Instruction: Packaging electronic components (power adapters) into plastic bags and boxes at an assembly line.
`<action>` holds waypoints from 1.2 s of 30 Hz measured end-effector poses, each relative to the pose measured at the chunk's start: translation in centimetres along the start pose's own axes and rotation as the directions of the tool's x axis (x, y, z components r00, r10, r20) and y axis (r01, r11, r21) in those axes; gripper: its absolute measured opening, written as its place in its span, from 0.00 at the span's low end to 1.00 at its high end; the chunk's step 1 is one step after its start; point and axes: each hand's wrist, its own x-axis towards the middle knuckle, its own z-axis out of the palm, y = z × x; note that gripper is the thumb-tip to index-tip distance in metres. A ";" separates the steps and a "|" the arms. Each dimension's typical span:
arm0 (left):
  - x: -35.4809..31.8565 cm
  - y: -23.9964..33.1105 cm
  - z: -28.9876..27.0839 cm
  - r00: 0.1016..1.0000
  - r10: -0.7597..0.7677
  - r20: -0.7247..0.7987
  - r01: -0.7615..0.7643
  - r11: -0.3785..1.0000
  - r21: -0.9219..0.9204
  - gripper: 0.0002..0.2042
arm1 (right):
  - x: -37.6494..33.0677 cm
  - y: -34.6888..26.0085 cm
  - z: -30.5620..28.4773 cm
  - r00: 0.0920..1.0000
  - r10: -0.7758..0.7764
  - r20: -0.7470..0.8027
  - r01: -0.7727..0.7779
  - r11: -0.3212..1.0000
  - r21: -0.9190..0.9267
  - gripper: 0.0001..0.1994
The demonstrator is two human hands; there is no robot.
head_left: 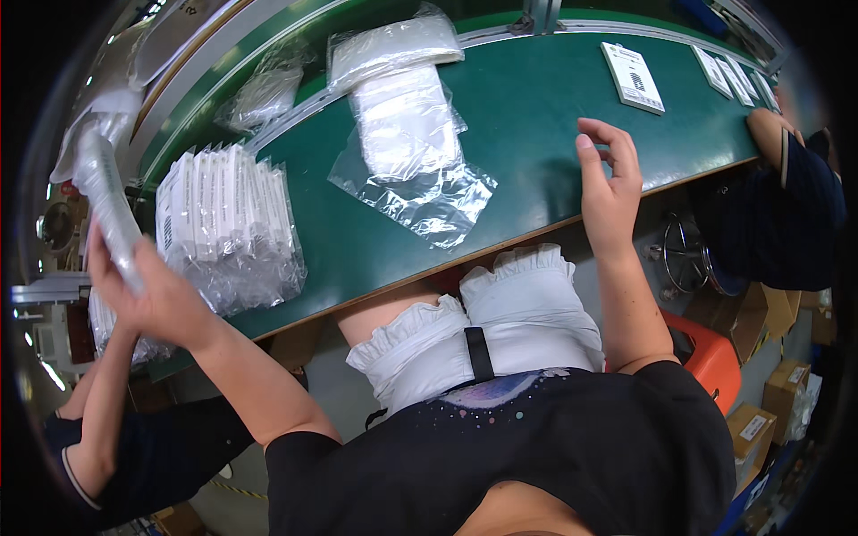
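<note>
We see the left hand [147,299] closed around a long bagged pack [105,201], the fingers wrapped tight on it, raised to the left of the green table [536,116]. The right hand [609,183] rests at the near edge of this table, fingers loosely curled and a little apart, holding nothing. On the table, a row of bagged white packs [223,223] stands at its left end, and clear empty bags [407,147] lie in the middle. White flat boxes [633,78] lie at the far right. Between the bags and the boxes the surface is bare. Another person's arm [769,129] reaches the right end.
</note>
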 end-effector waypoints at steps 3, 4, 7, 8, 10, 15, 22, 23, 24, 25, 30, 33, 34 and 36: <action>-1.6 -6.7 1.2 0.887 -0.265 0.378 0.242 0.964 0.106 0.16 | 0.1 1.1 -0.3 0.999 0.053 0.012 -0.052 0.998 -0.024 0.07; -1.6 -6.3 1.3 0.886 -0.262 0.383 0.240 0.965 0.106 0.16 | 0.1 1.3 -0.4 0.997 0.074 0.027 -0.073 0.997 -0.039 0.07; -1.4 -5.1 1.3 0.892 -0.228 0.391 0.173 0.970 0.171 0.15 | 1.6 2.3 -0.6 0.998 0.057 0.007 -0.057 0.997 -0.051 0.07; -0.9 -4.7 1.0 0.893 -0.228 0.389 0.172 0.969 0.175 0.15 | 2.5 2.6 -0.8 0.999 0.034 0.004 -0.034 0.997 -0.063 0.07; -0.2 -4.2 0.9 0.906 -0.173 0.386 0.020 0.929 0.369 0.16 | 5.4 4.9 -1.1 0.988 -0.121 -0.093 0.105 0.981 -0.164 0.09; -1.5 0.3 1.3 0.961 0.002 0.276 -0.078 0.961 0.265 0.13 | 11.9 11.5 -2.8 0.969 -0.113 -0.221 -0.101 0.634 -0.767 0.33; -9.2 8.4 4.3 0.651 0.274 0.708 0.061 0.911 -0.408 0.05 | 9.1 10.1 0.0 0.977 0.159 0.143 0.029 0.564 -0.825 0.30; -10.2 8.7 5.2 0.596 0.328 0.733 0.068 0.889 -0.453 0.07 | 8.2 8.8 0.5 0.975 0.160 0.157 0.036 0.581 -0.813 0.28; -11.2 9.3 5.7 0.528 0.276 0.803 0.172 0.891 -0.419 0.08 | 7.2 7.7 0.9 0.972 0.161 0.170 0.041 0.597 -0.801 0.26; -11.9 9.7 6.2 0.502 0.250 0.828 0.191 0.902 -0.388 0.08 | 6.1 6.5 1.5 0.974 0.139 0.181 0.060 0.609 -0.791 0.26; -13.6 8.6 7.5 0.378 0.169 0.910 0.260 0.924 -0.279 0.08 | 5.9 3.7 2.4 0.926 0.290 0.240 -0.029 0.691 -0.722 0.33; -13.1 8.6 7.6 0.334 0.203 0.920 0.193 0.941 -0.277 0.08 | 6.3 6.6 3.1 0.963 0.142 0.231 0.090 0.637 -0.766 0.35; -13.0 8.5 7.5 0.339 0.203 0.919 0.193 0.941 -0.278 0.08 | 6.3 6.5 3.5 0.965 0.039 0.259 0.179 0.625 -0.760 0.35; -13.1 8.5 7.5 0.317 0.166 0.934 0.190 0.954 -0.234 0.09 | 6.4 6.3 3.0 0.956 0.066 0.285 0.154 0.714 -0.683 0.32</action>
